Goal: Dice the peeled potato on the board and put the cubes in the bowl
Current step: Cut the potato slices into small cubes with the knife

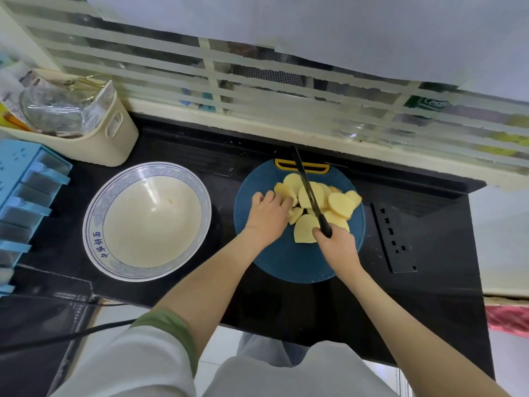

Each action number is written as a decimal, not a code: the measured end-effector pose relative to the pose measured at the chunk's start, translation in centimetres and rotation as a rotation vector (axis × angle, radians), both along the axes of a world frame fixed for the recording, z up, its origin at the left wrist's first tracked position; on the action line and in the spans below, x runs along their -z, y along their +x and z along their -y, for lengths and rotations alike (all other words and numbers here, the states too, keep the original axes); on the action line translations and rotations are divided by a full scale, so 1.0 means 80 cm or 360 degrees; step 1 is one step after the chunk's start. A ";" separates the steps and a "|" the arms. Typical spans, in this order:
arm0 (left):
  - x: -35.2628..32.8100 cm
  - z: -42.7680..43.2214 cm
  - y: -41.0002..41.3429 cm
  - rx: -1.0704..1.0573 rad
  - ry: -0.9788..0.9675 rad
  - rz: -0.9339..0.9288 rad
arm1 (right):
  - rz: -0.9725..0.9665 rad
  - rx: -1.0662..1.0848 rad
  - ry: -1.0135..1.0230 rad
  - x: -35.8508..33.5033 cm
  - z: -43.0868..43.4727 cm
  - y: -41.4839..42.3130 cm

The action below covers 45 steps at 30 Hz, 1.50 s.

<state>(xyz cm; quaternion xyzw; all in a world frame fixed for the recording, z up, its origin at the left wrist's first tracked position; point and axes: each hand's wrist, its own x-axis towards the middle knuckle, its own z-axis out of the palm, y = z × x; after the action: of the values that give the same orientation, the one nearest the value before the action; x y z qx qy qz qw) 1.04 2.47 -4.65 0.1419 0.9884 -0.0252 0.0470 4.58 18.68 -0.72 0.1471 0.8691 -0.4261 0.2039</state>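
Potato [339,203]: thick pale-yellow half-round slices, no cubes yet, piled on the 12 o'clock half of the round blue board [286,262]. Judged firm and light, cut faces wet and slippery; pin slices from above with curled fingertips, clear of the blade. Left hand [267,217] at the pile's 9 o'clock, fingers curled onto slices. Right hand [337,243] at 6 o'clock, wrapped round the black knife [310,190], blade across the pile. Bowl [148,224] at the board's 9 o'clock, no cubes visible inside.
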 end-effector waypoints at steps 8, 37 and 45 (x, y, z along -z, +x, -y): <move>0.009 0.019 -0.006 -0.0222 0.0295 -0.0003 | -0.0012 0.0010 -0.0043 0.004 0.011 -0.014; -0.007 0.020 -0.021 0.0040 0.0086 0.0067 | -0.0014 0.0134 -0.0135 0.006 0.000 -0.012; -0.009 0.032 -0.032 -0.0154 0.0083 -0.0150 | 0.0002 0.0076 -0.0095 -0.001 -0.002 -0.007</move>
<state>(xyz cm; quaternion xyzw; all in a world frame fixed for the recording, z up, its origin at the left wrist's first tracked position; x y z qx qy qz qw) -1.49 -0.10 -3.92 0.0937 0.9956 -0.0039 -0.0021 4.05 18.84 -0.68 0.1619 0.8521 -0.4564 0.1984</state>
